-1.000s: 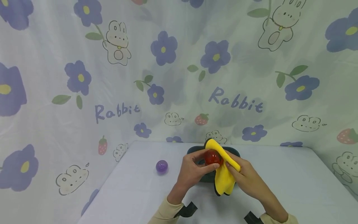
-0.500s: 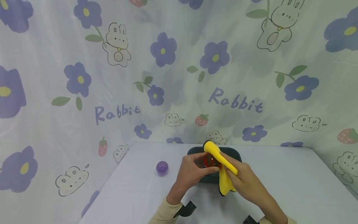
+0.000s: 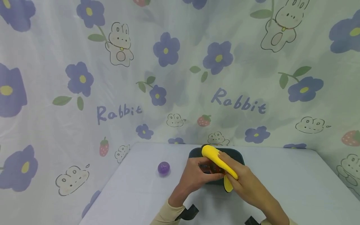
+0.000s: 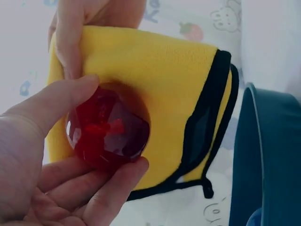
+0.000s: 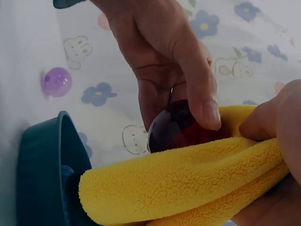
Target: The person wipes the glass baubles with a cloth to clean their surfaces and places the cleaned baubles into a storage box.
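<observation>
Between thumb and fingers my left hand (image 3: pixel 194 173) holds a glossy, see-through red ball (image 4: pixel 108 129). My right hand (image 3: pixel 244 178) grips a fluffy yellow cloth (image 5: pixel 178 183) with black edging, folded over and lying against the ball's far side in the left wrist view. In the head view the cloth covers the ball's upper right part, and one corner hangs below the right hand. Both hands are raised in front of a dark teal bin (image 3: pixel 236 153).
A purple ball (image 3: pixel 163 168) lies on the white table (image 3: pixel 135 193), left of the bin. Inside the bin, part of something blue and rounded (image 5: pixel 68 172) shows. Behind the table hangs a curtain (image 3: pixel 180 78) printed with rabbits and flowers.
The right hand has drawn the cloth down and over the red ball, which shows less in the head view. Less cloth hangs below. The left hand keeps its hold and has dipped slightly.
</observation>
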Tool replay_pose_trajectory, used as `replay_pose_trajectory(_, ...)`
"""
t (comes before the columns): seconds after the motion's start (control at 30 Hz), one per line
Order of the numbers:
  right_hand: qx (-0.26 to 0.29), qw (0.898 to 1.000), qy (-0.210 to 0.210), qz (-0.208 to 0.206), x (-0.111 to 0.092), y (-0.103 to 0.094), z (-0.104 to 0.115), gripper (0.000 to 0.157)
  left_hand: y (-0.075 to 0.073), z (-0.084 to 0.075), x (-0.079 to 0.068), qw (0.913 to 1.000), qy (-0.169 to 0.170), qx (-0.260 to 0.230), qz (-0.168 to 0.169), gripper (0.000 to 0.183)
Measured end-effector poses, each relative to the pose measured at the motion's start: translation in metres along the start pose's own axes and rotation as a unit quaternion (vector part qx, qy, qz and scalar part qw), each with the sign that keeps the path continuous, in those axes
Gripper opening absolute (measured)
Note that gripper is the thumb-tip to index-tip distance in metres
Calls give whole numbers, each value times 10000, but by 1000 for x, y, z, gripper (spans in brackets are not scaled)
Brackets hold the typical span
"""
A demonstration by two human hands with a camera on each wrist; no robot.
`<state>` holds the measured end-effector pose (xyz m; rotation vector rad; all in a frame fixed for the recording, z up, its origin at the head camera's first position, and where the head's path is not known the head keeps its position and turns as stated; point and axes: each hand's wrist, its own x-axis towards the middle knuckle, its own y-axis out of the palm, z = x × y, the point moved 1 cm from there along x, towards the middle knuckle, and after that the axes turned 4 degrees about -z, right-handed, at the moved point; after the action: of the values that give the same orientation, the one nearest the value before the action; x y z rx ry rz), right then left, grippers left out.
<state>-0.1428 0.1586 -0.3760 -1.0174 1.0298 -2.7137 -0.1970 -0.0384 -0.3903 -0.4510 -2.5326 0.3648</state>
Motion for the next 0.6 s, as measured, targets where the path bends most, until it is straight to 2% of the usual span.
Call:
replay_pose_trajectory(0.13,378,9987,307,174,1,-2,-8,52,2,-2,-2,9997,-66,219,95,35)
replay_pose_trajectory(0.3,1062,9919,620,319,3,-5,-18,41,2,-8,-3,9992,-110,355,147,44)
replay_pose_trajectory(0.47,1734,9821,679,285,4,-7,-27,38,1,-11,-3,9997,-166,112,159,47)
replay_pose_trajectory(0.6,1967,9774,716,281,4,-8,-27,38,0,-9,-2,9994,-270,-159,150,46)
